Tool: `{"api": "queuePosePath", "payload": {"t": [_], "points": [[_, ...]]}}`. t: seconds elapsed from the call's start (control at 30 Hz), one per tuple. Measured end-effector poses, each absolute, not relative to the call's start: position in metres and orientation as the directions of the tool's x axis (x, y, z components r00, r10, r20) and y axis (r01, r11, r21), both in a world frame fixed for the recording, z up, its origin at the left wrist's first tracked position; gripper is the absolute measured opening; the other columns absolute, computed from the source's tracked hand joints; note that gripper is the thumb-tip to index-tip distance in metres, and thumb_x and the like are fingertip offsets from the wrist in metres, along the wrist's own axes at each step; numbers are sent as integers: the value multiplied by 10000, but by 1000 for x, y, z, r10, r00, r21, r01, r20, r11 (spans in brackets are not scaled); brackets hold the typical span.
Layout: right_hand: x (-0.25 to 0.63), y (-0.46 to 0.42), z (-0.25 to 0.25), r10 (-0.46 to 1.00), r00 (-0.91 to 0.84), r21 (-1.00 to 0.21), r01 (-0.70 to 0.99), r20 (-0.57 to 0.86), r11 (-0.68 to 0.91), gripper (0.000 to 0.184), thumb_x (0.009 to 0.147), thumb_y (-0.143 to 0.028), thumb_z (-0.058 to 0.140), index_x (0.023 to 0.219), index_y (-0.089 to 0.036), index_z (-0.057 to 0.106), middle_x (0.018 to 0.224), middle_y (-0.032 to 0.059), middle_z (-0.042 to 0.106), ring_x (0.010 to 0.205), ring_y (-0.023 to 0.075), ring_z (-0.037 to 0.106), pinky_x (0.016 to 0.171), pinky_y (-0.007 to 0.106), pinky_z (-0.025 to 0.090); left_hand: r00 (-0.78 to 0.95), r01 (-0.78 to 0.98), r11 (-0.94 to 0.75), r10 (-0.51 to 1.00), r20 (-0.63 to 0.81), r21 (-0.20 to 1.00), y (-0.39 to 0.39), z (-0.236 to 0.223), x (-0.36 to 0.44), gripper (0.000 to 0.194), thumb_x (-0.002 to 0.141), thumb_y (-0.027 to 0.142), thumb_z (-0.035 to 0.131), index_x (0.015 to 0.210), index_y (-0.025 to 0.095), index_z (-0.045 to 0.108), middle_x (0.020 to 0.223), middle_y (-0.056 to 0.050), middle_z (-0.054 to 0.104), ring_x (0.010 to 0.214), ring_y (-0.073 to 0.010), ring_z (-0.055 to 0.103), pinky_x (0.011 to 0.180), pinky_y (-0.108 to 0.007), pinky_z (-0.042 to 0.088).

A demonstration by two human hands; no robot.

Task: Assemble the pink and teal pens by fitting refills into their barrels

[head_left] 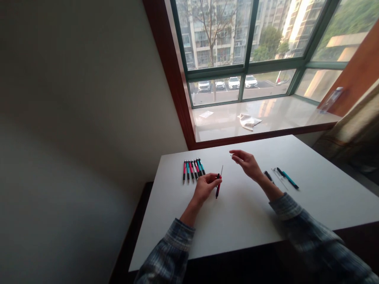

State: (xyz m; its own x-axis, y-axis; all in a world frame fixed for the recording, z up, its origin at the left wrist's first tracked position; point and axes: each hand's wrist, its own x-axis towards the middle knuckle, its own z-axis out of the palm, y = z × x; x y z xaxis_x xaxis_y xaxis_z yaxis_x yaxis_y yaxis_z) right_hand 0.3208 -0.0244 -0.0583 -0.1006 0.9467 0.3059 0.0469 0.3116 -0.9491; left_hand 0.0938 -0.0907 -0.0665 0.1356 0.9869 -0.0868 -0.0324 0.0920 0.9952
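My left hand (205,187) grips a red pen with a black grip (218,186) upright on the white table, and a thin metal refill (221,172) sticks out of its top end. My right hand (245,164) is raised above the table, its fingertips pinched on a tiny pale part (231,155), perhaps a spring. Beyond my left hand lies a tight row of several red and teal pens (193,170). To the right of my right hand lie a black pen piece (268,176), a thin refill (280,178) and a teal pen barrel (288,180).
The white table (237,221) ends at a dark edge near me and stands against a window sill (284,114). A crumpled cloth (249,121) and a paper slip lie on the sill. A wall is to the left, and fabric hangs at the right.
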Motion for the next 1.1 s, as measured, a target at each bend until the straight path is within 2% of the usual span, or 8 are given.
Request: {"api": "queuePosePath", "payload": {"t": [0.1,0.2,0.3,0.4,0.53,0.67,0.87,1.1], "points": [[310,-15,-79,990,-59,-984,-136,127,118,356,789,-511,811,1006,-230,785,868,29,716,777,166,613,759,325,509,139,-17,86,987,-82,996,-90,-67,94,335,679,359,888,921,143,805,871,-79,793,776,-188,705,770,-299,554],[304,-20,-91,999,-38,-935,-352,-24,-36,325,693,-443,900,898,-231,763,883,11,695,800,142,602,779,293,500,145,7,86,986,-86,996,-89,-67,94,338,683,364,883,927,145,802,890,-79,793,783,-191,705,767,-300,551],[301,-27,-91,995,-87,-872,-480,-57,-92,305,655,-368,937,845,-228,743,876,-2,676,795,126,590,778,271,495,147,37,90,985,-94,995,-89,-66,94,346,683,371,883,931,146,799,875,-76,790,776,-195,703,754,-303,548],[298,-30,-87,989,-134,-828,-546,-64,-128,314,653,-315,947,890,-242,754,869,-11,679,787,119,599,804,272,500,152,67,83,984,-93,994,-90,-63,94,335,693,375,876,928,150,796,894,-76,789,793,-197,704,768,-305,547],[296,-30,-84,981,-175,-817,-552,-84,-168,408,675,-306,941,1042,-269,767,948,14,736,876,148,652,864,291,502,158,96,74,983,-89,993,-92,-60,95,307,712,367,862,920,151,792,913,-77,785,815,-195,702,788,-302,544],[296,-32,-81,973,-209,-837,-513,-94,-191,431,706,-325,923,1105,-295,763,1003,20,755,913,163,667,857,295,496,166,96,63,983,-79,993,-93,-57,96,286,721,359,854,911,157,788,917,-71,779,821,-193,698,811,-309,544],[294,-36,-77,965,-243,-869,-452,-100,-204,442,711,-352,915,1124,-311,762,1014,24,764,928,178,668,823,300,480,169,97,73,982,-88,993,-92,-58,96,295,718,366,853,917,158,788,912,-73,783,813,-198,700,803,-313,545],[293,-37,-79,956,-274,-893,-397,-103,-210,415,682,-376,922,1055,-280,767,988,33,770,911,187,674,815,316,475,160,77,81,983,-93,994,-90,-62,95,313,702,359,867,923,152,788,873,-64,780,778,-186,696,755,-291,539]]}}
